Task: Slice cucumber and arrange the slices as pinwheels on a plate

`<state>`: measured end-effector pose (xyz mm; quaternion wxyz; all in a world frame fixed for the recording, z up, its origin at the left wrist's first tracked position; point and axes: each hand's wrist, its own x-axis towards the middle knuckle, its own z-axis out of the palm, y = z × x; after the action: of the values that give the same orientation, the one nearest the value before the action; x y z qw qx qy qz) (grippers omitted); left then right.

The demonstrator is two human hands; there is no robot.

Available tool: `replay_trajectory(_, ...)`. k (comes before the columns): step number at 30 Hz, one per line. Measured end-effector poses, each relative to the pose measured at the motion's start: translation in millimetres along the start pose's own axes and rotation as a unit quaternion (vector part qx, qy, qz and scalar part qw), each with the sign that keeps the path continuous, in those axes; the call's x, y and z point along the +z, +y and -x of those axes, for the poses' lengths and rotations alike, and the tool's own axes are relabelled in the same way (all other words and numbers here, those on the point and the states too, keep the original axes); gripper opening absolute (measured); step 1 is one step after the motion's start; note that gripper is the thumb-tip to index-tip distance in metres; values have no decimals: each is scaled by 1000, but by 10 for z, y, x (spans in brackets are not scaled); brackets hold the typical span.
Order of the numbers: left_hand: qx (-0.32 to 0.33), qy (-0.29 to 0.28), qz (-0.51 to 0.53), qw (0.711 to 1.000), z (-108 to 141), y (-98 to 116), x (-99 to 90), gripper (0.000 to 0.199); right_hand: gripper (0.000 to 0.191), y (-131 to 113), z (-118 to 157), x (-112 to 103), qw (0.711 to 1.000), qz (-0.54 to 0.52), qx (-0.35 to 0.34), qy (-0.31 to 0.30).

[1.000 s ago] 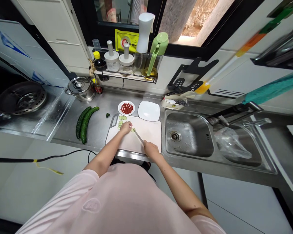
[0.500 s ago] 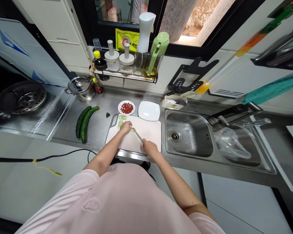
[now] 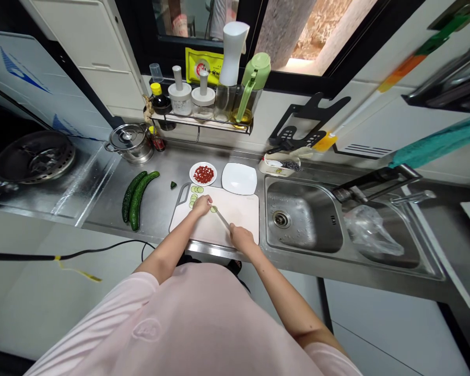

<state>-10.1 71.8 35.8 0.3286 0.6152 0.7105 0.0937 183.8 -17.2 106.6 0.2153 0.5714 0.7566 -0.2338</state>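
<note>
My right hand [image 3: 242, 237] is closed round the handle of a knife [image 3: 223, 221], its blade pointing up and left over the white cutting board [image 3: 241, 214]. A pale green cucumber slice [image 3: 213, 209] is at the blade's tip. Just left of it, my left hand [image 3: 202, 204] rests on the board with its fingers bent together; what they hold, if anything, is too small to make out. Several cucumber slices [image 3: 194, 198] lie at the board's upper left. Beyond the board stand a plate of chopped red pieces [image 3: 203, 174] and a bare white plate [image 3: 239, 178].
Two whole cucumbers [image 3: 138, 201] and a small green end piece [image 3: 173, 185] lie left of the board. A lidded pot [image 3: 130, 143] stands behind them. The sink [image 3: 303, 216] is on the right. A rack [image 3: 203, 121] holds bottles and jars.
</note>
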Motion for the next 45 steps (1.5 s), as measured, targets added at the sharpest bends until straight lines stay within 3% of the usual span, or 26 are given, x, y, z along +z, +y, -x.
replay_trajectory(15, -3, 0, -1, 1000, -13, -11, 10, 15, 27, 28, -27, 38, 1000, -6, -8, 8)
replay_trajectory(29, -4, 1, -2, 1000, -10, -5, 0, 15, 28, 122, 176, 151, 1000, -18, 9, -2)
replay_trajectory(45, 4, 16, 4, 1000, -20, -39, 43, 14, 28, 12, -19, 112, 1000, -23, 10, 12)
